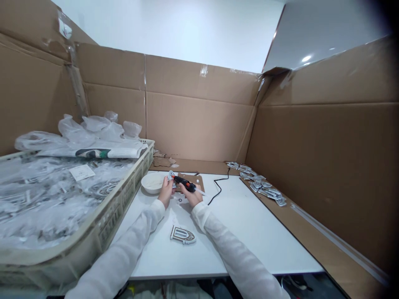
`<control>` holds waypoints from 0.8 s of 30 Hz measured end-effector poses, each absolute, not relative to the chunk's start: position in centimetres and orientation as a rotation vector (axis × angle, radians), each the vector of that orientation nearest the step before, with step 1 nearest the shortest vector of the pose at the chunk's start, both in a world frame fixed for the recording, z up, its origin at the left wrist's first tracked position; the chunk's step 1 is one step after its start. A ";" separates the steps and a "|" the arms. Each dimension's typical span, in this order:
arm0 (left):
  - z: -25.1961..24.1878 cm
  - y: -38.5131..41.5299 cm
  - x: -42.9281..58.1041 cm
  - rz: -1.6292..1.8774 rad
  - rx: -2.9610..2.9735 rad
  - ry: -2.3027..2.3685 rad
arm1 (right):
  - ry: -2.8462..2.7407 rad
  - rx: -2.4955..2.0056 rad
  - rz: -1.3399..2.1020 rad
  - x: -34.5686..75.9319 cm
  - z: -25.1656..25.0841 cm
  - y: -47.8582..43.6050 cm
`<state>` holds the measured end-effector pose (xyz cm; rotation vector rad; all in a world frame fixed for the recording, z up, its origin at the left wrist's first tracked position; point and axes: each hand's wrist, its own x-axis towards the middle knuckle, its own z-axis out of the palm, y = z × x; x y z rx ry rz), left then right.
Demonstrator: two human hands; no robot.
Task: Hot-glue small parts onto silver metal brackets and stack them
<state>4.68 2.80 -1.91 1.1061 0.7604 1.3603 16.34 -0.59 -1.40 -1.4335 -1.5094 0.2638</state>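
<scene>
My left hand (166, 192) grips a small white and grey decorative piece (170, 175) near the back of the white table. A black and orange glue gun (187, 184) is held in my right hand (193, 197), its tip touching or very close to the piece; which of the two is too small to tell. A clear glue stick (200, 191) sticks out of the gun's rear. Behind both hands lies a brown board (198, 179). On the table nearer to me rests an arch-shaped white and brown ornament (183, 235), and a small dark ring (180, 200) lies between my wrists.
A white bowl (152, 183) stands beside my left hand. At the left, a large crate (124, 195) holds plastic-wrapped items. A black cord (220, 187) runs across the table. Several wrapped pieces (264, 189) lie along the right edge. Cardboard walls (199, 120) surround the table.
</scene>
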 end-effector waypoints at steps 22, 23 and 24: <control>-1.9 2.5 4.7 1.361 1.101 0.836 | -1.463 -1.552 0.273 16.2 0.1 -1.4; -1.9 2.5 4.7 1.363 1.102 0.833 | -1.459 -1.551 0.267 16.2 0.1 -1.4; -1.9 2.6 4.7 1.367 1.107 0.831 | -1.457 -1.551 0.259 16.2 0.2 -1.4</control>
